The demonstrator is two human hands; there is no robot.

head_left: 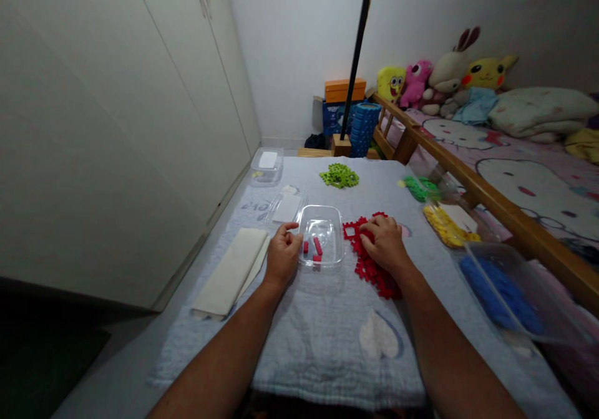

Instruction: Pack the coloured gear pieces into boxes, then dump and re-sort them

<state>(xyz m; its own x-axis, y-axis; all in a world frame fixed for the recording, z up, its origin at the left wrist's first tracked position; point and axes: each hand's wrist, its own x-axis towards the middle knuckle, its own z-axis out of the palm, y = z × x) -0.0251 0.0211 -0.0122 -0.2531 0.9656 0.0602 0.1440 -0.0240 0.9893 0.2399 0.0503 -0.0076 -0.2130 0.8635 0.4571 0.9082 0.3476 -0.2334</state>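
A clear plastic container stands on the cloth in front of me with a few small red pieces in it. My left hand is at its left side, fingers curled, thumb and index finger at the rim. To the right of the container lies a pile of red toothed plastic building pieces. My right hand rests on the pile with bent fingers closed on red pieces; its fingertips are partly hidden. A clear lid with a white label lies beyond my left hand.
A folded cream cloth lies at left. Lime-green pieces are heaped at the far side, near a lidded box. Along the right edge are green pieces and containers of yellow pieces and blue pieces, beside a wooden bed rail.
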